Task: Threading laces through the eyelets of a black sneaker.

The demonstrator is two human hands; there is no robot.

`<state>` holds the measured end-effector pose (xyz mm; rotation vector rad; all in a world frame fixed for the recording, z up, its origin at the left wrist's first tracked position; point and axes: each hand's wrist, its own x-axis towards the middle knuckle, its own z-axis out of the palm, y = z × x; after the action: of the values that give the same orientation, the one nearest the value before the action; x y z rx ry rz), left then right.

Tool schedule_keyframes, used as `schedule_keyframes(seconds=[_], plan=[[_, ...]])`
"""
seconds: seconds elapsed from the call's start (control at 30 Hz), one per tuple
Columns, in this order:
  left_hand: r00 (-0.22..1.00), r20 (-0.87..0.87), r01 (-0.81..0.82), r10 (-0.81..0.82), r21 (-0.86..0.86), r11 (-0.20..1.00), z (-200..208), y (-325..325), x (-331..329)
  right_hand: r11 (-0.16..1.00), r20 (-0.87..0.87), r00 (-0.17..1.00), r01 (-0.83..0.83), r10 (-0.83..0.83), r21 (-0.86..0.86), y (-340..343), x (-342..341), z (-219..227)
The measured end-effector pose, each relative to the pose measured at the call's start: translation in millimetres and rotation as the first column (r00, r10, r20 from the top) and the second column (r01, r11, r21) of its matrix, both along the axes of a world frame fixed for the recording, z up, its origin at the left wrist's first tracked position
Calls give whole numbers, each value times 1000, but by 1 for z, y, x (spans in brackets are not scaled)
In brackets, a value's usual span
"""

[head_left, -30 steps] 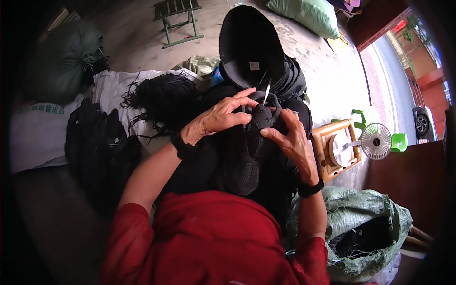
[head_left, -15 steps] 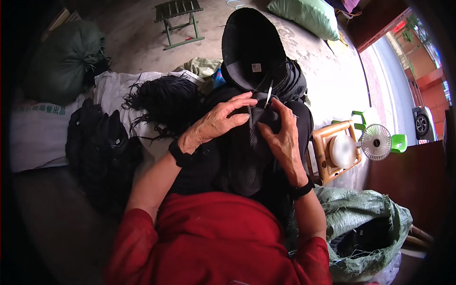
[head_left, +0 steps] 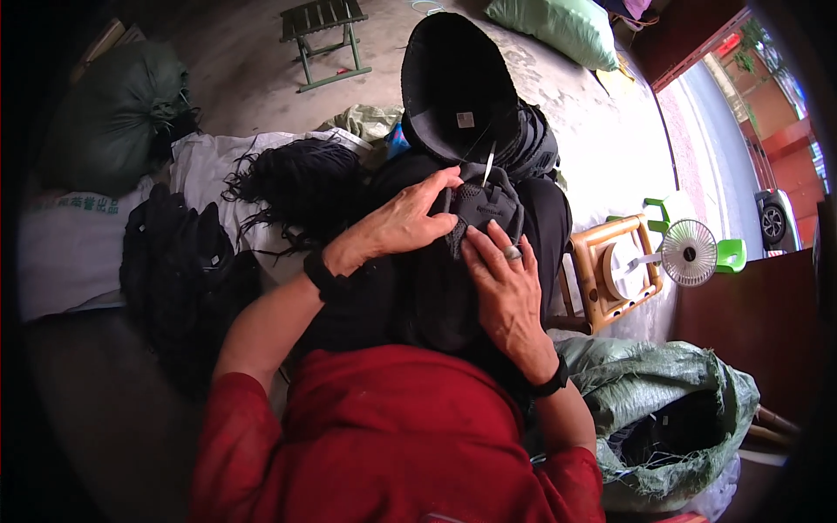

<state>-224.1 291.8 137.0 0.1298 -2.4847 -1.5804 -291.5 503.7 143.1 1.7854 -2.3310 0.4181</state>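
On my lap lies a black mesh shoe upper (head_left: pixel 488 212) with a smooth dark panel. My left hand (head_left: pixel 397 218) grips its left side, thumb and index finger at the edge, other fingers partly hidden. My right hand (head_left: pixel 504 292), with a ring on one finger, rests on the near part of the upper with its fingers stretched out. A slim, pale, pointed strip (head_left: pixel 489 164) stands up from the far end of the upper; I cannot tell what it is. Beyond it a large black oval fabric piece (head_left: pixel 453 83) with a white label stands upright, beside several stacked black pieces (head_left: pixel 534 144).
Left of my lap lie a bundle of black laces (head_left: pixel 296 183) and a heap of black pieces (head_left: pixel 179 253). At right stand a bamboo stool (head_left: pixel 602 296), a small fan (head_left: pixel 690 253) and an open green sack (head_left: pixel 663 383). A folding stool (head_left: pixel 324 39) stands farther off.
My right hand has moved nearer to me, from pinching the upper's far right side to lying on its near part. The upper's smooth panel now shows. My left hand has barely moved.
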Motion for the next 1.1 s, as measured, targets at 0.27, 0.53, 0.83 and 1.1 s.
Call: schedule_keyframes(seconds=[0.27, 0.53, 0.83, 1.1], plan=[[971, -220, -126, 99, -113, 986, -37, 20, -8, 989, -63, 998, 32, -23, 146, -14, 8, 20], [997, -52, 75, -62, 300, 951, -23, -6, 8, 610, 909, 392, 758, -142, -232, 114, -22, -63], [996, 45, -94, 82, 454, 886, -21, 0, 21, 669, 951, -153, 682, -267, 297, 233, 32, -297], [983, 113, -181, 143, 498, 848, -30, -3, 28, 576, 907, -414, 760, 74, 300, 211, 85, -327]])
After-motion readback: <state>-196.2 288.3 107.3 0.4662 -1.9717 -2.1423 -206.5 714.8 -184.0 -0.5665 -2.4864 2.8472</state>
